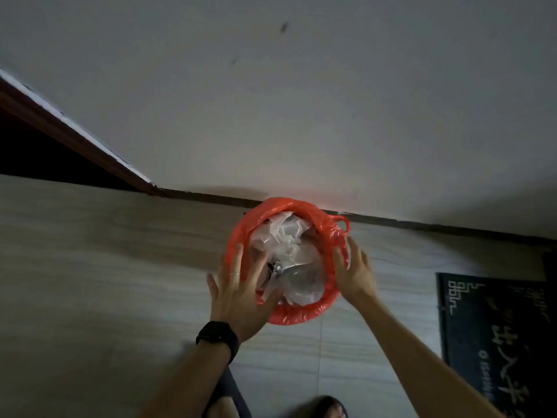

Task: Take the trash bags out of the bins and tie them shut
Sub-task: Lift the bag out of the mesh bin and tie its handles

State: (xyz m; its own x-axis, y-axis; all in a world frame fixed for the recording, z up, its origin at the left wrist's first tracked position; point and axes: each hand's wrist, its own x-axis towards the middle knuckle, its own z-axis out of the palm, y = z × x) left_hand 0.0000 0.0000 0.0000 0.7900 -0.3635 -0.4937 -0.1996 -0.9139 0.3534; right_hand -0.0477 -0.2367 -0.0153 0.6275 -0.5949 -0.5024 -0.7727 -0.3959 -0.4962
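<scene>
Spreading the fingers (238, 257) of the left hand (238, 294) straight and apart, grasping nothing; hovering that hand over the near-left rim of the red trash bag (289, 317), a dark watch (218, 336) on the wrist; holding the right hand (357, 274) just beside the bag's right rim, its fingers (355, 247) likewise released and straight; being unable, through the blur, to tell touching from merely near.

Finding the bag lining a round bin on the floor (90, 267), close against the wall (301, 101), mouth folded down over the bin's rim and hiding the bin itself; seeing crumpled clear plastic (289, 236) heaped inside and one handle loop (344, 223) sticking out at the far right; noting a dark mat (494, 327) well apart to the right.

Judging this as the first grip before lifting, nothing yet pulled out or tied; expecting thin, soft, slippery film, light with such filling, though liable to stretch or tear if dragged by one spot; favouring a pinch on the folded rim at opposite sides, peeling it up off the bin, then gathering the handle loops for the knot; minding a small metallic-looking piece (278, 268) amid the plastic, capable of snagging the film.
</scene>
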